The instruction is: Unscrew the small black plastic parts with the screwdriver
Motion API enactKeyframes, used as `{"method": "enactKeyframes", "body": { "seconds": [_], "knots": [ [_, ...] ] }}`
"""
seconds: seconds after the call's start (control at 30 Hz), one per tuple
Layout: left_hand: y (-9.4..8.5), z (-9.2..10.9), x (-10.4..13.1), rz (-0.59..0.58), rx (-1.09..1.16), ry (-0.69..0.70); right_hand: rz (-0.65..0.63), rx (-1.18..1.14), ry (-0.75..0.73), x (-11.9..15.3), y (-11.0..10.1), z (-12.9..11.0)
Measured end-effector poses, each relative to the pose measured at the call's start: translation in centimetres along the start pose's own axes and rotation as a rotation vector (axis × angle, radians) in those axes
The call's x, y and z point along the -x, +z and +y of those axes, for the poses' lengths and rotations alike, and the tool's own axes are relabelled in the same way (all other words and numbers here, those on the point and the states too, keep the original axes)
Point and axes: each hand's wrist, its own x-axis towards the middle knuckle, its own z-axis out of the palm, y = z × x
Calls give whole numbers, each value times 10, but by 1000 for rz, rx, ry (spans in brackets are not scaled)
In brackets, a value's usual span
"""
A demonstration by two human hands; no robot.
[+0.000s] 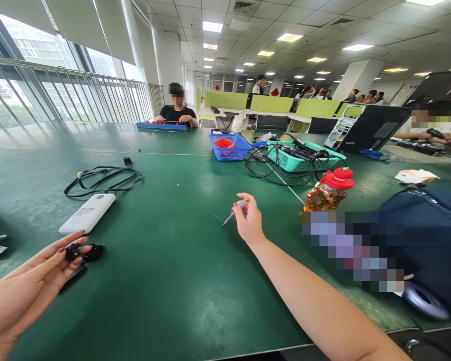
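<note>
My left hand (41,276), at the lower left, is closed on a small black part (72,252) between thumb and fingers. Another black piece (93,252) shows just beyond its fingertips, and a dark flat object (74,277) lies partly hidden under the hand. Near the middle of the green table (165,281), my right hand (250,216) grips a small screwdriver (231,217) with a clear handle, its tip slanting down to the left. A white power bank (89,213) rests beyond my left hand, beside a looped black cable (103,180).
Farther back stand a blue basket (230,154) with a red tray inside and a green basket (285,161) full of cables. To the right are a red-capped bottle (326,190) and a dark blue bag (432,235). A person (177,111) sits at the far edge.
</note>
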Motion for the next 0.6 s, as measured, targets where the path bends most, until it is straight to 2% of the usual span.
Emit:
{"method": "enactKeyframes", "body": {
  "seconds": [0.07, 0.33, 0.47, 0.6],
  "knots": [
    [2, 0, 0, -51, 28, -3, -4, -6, 3, 0, 0, 0],
    [4, 2, -6, -95, 103, -5, -6, 9, 4, 0, -1, -1],
    [3, 4, -3, -117, 174, -69, -10, 15, 16, 0, 0, 0],
    [-3, 2, -5, -143, 119, -37, -15, 11, 25, 0, 0, 0]
  ]
}}
